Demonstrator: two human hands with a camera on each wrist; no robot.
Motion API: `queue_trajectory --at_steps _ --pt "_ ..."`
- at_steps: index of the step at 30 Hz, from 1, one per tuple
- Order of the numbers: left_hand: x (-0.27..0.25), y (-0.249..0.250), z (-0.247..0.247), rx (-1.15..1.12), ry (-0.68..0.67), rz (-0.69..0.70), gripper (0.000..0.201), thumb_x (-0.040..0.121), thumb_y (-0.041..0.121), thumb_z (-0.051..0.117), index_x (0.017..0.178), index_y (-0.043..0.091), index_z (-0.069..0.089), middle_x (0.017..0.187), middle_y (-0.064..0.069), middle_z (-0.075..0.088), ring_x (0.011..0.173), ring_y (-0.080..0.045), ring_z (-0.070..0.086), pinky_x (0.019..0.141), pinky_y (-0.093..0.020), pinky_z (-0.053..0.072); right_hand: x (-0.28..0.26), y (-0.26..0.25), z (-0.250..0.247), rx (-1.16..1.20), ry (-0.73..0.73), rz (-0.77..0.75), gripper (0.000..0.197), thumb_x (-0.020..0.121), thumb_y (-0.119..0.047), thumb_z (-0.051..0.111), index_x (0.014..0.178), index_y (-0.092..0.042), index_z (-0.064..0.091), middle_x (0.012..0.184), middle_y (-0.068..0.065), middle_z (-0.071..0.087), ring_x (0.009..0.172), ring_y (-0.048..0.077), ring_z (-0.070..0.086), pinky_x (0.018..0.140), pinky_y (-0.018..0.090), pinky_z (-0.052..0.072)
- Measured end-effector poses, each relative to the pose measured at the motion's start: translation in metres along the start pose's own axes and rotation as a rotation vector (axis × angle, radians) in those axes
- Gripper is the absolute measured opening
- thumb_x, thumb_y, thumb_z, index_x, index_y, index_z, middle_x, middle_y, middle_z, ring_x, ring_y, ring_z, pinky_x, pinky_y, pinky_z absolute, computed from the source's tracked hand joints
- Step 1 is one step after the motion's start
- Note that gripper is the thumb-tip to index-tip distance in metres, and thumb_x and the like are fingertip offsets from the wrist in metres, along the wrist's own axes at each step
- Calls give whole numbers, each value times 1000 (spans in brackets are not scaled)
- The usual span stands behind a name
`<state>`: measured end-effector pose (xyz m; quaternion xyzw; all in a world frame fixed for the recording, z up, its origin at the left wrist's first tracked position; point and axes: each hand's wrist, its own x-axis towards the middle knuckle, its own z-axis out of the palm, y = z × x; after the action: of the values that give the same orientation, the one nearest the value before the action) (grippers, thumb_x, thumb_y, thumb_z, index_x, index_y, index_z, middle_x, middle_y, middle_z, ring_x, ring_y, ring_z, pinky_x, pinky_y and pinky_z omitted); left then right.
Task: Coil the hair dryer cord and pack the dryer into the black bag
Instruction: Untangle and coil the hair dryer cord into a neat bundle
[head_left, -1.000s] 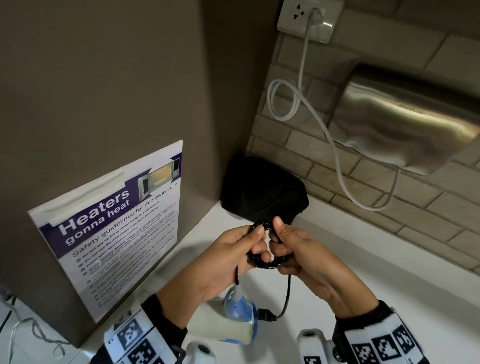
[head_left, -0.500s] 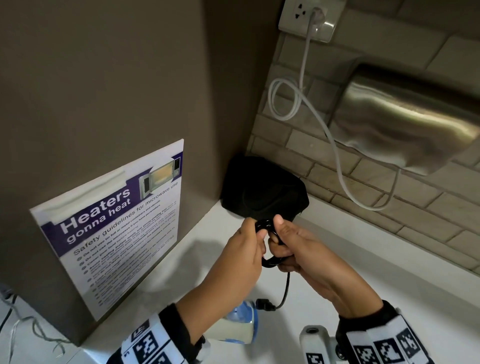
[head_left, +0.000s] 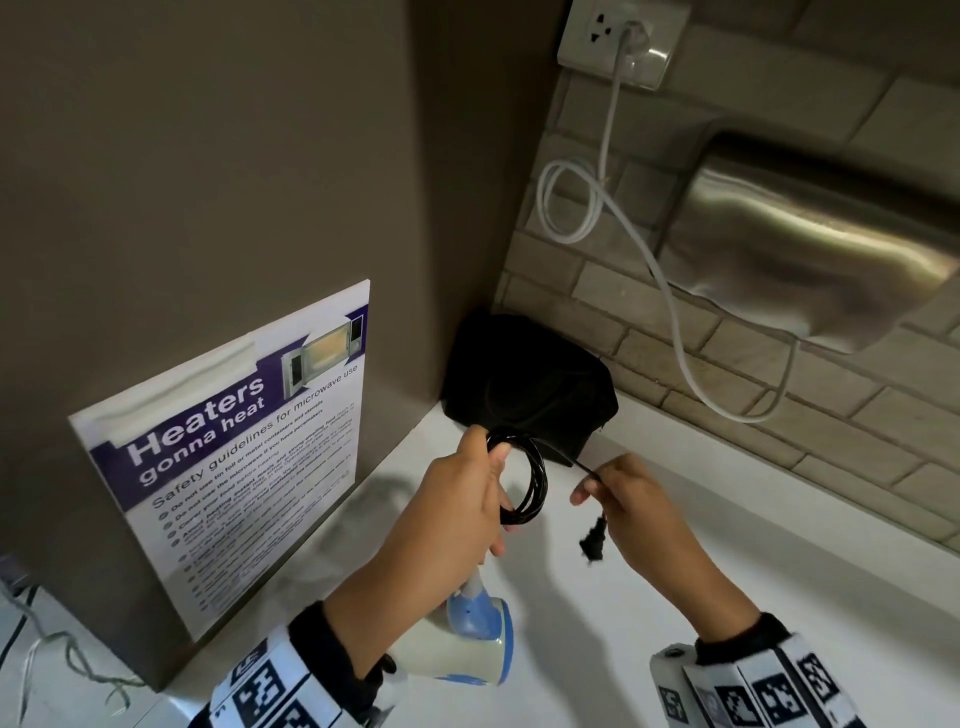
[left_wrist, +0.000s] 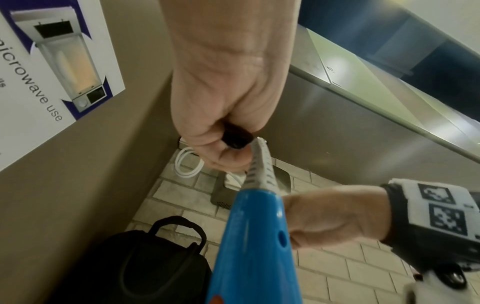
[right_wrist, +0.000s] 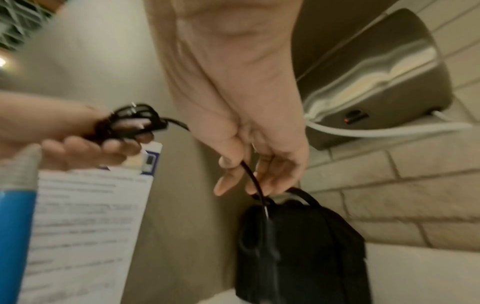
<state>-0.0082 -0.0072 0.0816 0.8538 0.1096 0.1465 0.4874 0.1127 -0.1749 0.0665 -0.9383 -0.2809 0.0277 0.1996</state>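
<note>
My left hand (head_left: 475, 499) grips a small coil of black cord (head_left: 527, 480) above the white counter (head_left: 753, 561). Below that hand hangs the blue and cream hair dryer (head_left: 467, 639), its grey strain relief (left_wrist: 258, 164) running up into my fist. My right hand (head_left: 618, 493) pinches the cord's free end just right of the coil, and the black plug (head_left: 592, 543) dangles beneath it. The black bag (head_left: 527, 387) stands in the corner behind both hands, handle up (left_wrist: 179, 224). In the right wrist view the cord (right_wrist: 250, 176) passes between my fingers in front of the bag (right_wrist: 298, 253).
A microwave safety poster (head_left: 234, 452) leans on the brown panel at left. A steel hand dryer (head_left: 810, 249) is mounted on the brick wall at right, its white cable (head_left: 670, 291) looping up to a wall socket (head_left: 621, 39). Loose wires (head_left: 47, 654) lie at bottom left.
My hands have parted. The right hand slid rightward along the cord to its free end, so the plug now hangs below it. The left hand keeps the coil.
</note>
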Motion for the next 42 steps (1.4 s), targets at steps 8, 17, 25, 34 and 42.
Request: queue_trajectory --at_steps 8,17,25,34,42 --pt "0 -1 5 -45 -37 -18 22 100 34 26 82 27 35 72 -4 68 38 -8 53 40 -23 42 4 17 20 830 -10 296 28 101 -11 41 86 -7 64 90 14 69 85 26 69 76 24 58" --pt "0 2 2 -55 -60 -28 24 100 38 24 91 22 38 66 -6 69 42 -13 55 41 -18 39 1 -35 6 1444 -155 253 17 93 -7 50 98 -2 66 86 10 72 79 14 70 72 19 57" --pt "-1 1 3 -103 -89 -12 20 100 38 25 90 25 37 59 -2 64 41 -13 55 40 -16 38 -6 -48 4 1558 -211 270 19 96 2 44 104 4 61 74 5 72 67 9 69 61 16 55" --pt "6 -5 5 43 -59 6 16 100 34 27 90 23 34 59 1 60 37 -9 54 41 -20 43 -15 -67 -11 1590 -424 359 25 94 -15 49 86 -11 71 78 6 69 74 17 66 80 33 51" --pt "8 -8 4 211 61 64 17 101 31 30 90 17 31 61 4 46 52 -15 49 43 -18 33 -28 -75 -14 1026 -332 54 55 84 -10 67 131 -24 43 92 1 66 91 16 62 59 14 45"
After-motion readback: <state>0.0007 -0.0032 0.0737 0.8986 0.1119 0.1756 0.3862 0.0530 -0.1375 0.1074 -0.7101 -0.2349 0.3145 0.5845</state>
